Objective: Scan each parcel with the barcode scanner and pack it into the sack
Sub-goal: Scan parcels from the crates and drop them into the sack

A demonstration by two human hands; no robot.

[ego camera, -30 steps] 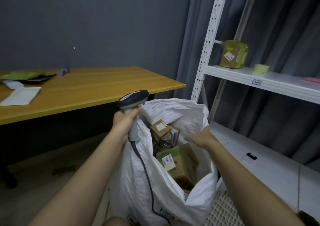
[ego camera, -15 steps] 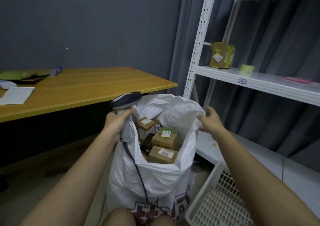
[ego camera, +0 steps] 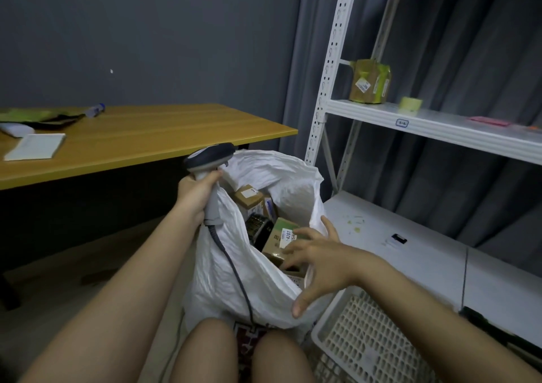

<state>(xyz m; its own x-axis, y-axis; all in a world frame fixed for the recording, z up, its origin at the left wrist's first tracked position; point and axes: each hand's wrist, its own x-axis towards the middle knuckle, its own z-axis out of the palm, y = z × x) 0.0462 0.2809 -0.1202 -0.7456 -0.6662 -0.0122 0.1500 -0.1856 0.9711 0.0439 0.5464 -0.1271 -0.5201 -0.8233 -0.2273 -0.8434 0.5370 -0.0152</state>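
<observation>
In the head view we find the left hand [ego camera: 196,191] wrapped firmly round the grip of the barcode scanner [ego camera: 211,162], whose dark head points right, above the mouth of the sack [ego camera: 223,265]; its cable [ego camera: 231,268] runs down the outside of the sack's near wall. The same hand appears to pin the sack's left rim against the scanner grip, though we cannot tell this for certain. The right hand [ego camera: 318,261] is spread wide, fingers straight and apart, reaching over the sack's right rim with the fingertips [ego camera: 289,247] at or just above a green-topped parcel [ego camera: 278,240] bearing a white label; we cannot tell whether they touch it. The thumb lies against the outside of the sack's near rim. A further brown parcel [ego camera: 248,196] lies deeper in the sack, with other parcels around it. On the rack's upper shelf [ego camera: 440,124] stands a green-taped box [ego camera: 370,82] beside a roll of tape [ego camera: 411,105]. A white basket [ego camera: 366,338] sits just right of the sack.
</observation>
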